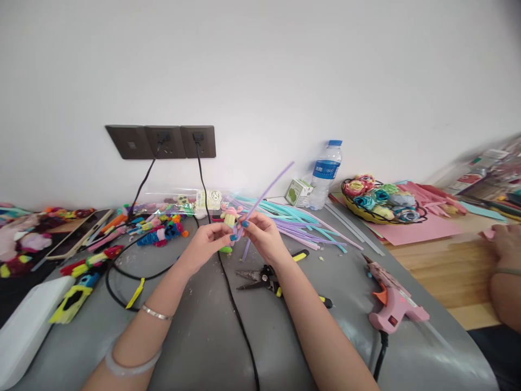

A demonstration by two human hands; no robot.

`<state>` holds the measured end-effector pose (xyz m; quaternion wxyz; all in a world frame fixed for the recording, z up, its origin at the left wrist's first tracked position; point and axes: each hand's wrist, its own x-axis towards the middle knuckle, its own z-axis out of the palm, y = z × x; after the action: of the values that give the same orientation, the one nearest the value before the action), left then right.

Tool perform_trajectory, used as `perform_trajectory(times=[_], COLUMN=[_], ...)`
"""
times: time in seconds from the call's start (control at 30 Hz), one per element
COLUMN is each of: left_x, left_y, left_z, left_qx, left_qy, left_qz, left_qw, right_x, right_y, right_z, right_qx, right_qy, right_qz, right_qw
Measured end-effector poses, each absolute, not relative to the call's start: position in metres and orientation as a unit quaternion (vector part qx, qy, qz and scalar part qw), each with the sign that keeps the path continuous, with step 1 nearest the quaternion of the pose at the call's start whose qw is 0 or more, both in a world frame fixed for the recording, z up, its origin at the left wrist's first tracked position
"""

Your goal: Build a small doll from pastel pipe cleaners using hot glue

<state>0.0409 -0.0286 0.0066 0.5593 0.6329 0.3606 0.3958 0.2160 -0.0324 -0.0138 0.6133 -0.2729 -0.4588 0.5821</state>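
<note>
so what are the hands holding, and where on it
Both hands, left hand and right hand, pinch a purple pipe cleaner near its lower end; the left also holds a small yellow-and-pink figure.

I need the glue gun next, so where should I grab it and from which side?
Take the pink glue gun by its handle, the thick part pointing toward you with the cord leaving it. It lies on its side on the grey mat, nozzle aimed away, so reach from the near side with your right hand.
</note>
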Motion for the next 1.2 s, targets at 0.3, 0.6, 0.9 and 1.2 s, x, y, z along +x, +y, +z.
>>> perform_trajectory(times=[0.3,0.6,0.9,1.2], left_x=[0.046,0.050,0.048,0.063], left_y=[-0.026,-0.025,-0.025,-0.032], left_z=[-0.002,-0.007,-0.003,-0.006], left_qx=[0.614,0.539,0.565,0.432], left_qy=[0.372,0.379,0.383,0.348], left_qz=[0.505,0.550,0.538,0.562], left_qw=[0.480,0.513,0.495,0.614], right_x=[0.216,0.216,0.215,0.216], right_y=[-0.032,-0.030,-0.030,-0.032], right_z=[-0.014,-0.017,-0.017,-0.014], right_qx=[-0.283,-0.272,-0.274,-0.276], right_qy=[-0.434,-0.458,-0.465,-0.507], right_qz=[0.580,0.562,0.555,0.485], right_qw=[0.629,0.633,0.632,0.657])
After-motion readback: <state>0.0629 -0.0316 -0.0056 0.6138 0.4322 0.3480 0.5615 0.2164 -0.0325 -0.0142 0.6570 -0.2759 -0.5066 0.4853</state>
